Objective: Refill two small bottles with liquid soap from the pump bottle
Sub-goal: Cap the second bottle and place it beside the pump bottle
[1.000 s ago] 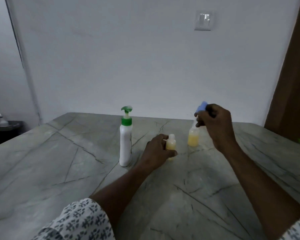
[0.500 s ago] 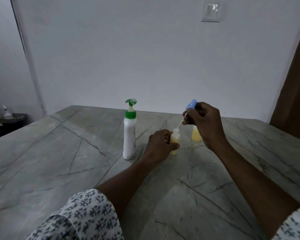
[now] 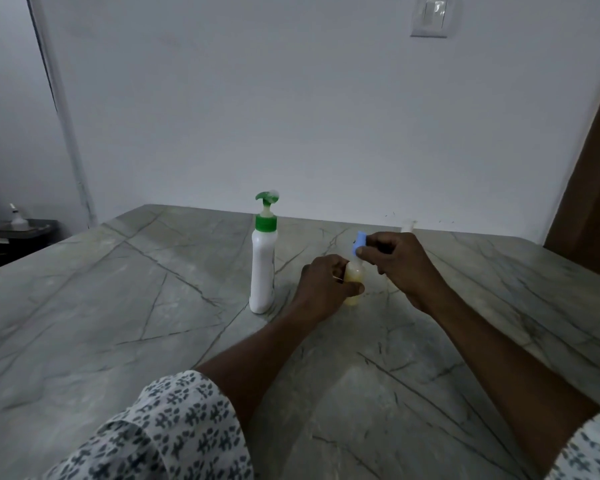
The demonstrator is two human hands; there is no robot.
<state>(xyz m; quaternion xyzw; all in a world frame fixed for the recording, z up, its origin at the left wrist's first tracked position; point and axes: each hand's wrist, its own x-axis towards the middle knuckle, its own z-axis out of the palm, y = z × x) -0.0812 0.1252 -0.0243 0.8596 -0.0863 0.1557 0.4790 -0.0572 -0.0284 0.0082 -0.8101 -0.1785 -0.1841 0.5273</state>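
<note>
A white pump bottle [image 3: 263, 271] with a green collar and pump head stands upright on the marble table [image 3: 118, 306]. Just right of it, my left hand [image 3: 323, 287] grips a small bottle [image 3: 354, 278] of yellow liquid that stands on the table. My right hand [image 3: 400, 265] pinches a blue cap [image 3: 360, 241] directly above that bottle's neck, its thin tube reaching into the opening. The second small bottle is almost fully hidden behind my right hand; only its pale top [image 3: 408, 226] shows.
A wall with a light switch [image 3: 429, 16] rises behind the table's far edge. A dark side table [image 3: 21, 233] with a small bottle stands at far left. A brown door [image 3: 589, 188] lies to the right.
My right hand carried the blue cap from over the far bottle leftward and down onto the bottle in my left hand. The camera tilted down a little.
</note>
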